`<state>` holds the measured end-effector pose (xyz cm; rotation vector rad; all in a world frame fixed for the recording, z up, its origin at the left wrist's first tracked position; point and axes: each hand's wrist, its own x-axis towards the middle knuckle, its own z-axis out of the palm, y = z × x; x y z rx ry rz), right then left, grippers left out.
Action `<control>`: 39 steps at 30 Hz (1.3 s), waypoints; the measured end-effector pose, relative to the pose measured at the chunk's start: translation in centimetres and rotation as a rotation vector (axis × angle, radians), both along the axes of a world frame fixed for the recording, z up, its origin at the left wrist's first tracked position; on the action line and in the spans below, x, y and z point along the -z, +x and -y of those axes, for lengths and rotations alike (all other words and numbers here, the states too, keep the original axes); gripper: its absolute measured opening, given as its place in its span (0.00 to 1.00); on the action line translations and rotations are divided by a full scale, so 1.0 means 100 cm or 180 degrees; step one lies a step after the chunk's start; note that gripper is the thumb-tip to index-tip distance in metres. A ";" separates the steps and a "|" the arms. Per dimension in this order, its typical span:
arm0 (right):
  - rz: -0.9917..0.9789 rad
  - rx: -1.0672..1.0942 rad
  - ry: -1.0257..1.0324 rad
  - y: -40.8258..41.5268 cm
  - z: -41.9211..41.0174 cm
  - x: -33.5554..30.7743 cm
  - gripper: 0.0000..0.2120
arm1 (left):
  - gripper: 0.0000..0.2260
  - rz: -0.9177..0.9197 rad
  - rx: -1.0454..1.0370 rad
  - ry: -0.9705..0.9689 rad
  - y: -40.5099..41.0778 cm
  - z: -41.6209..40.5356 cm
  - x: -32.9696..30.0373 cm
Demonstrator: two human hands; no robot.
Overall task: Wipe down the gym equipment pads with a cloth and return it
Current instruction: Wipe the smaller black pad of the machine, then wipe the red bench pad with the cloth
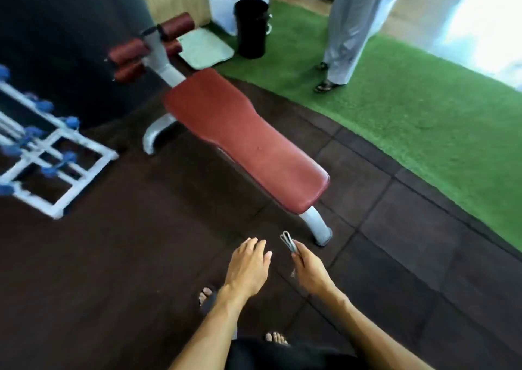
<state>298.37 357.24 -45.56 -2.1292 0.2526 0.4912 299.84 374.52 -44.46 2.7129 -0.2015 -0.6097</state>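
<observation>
Cloth, folded small, sat pinched in right hand, near the bench pad. Left hand hovered slack, holding nothing. Cloth looked light and limp; best gripped bunched in the palm.

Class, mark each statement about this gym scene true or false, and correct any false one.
1. The right hand pinches a folded grey cloth. True.
2. The left hand grips the cloth too. False: it holds nothing, fingers relaxed.
3. The cloth rests on the red bench pad. False: it is held above the floor, short of the bench.
4. A black bin stands on the green turf. True.
</observation>
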 end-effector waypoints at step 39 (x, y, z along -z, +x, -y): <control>0.0423 0.2821 -0.1572 0.421 0.038 0.364 0.27 | 0.24 0.1117 0.1979 -0.0074 0.568 0.037 0.330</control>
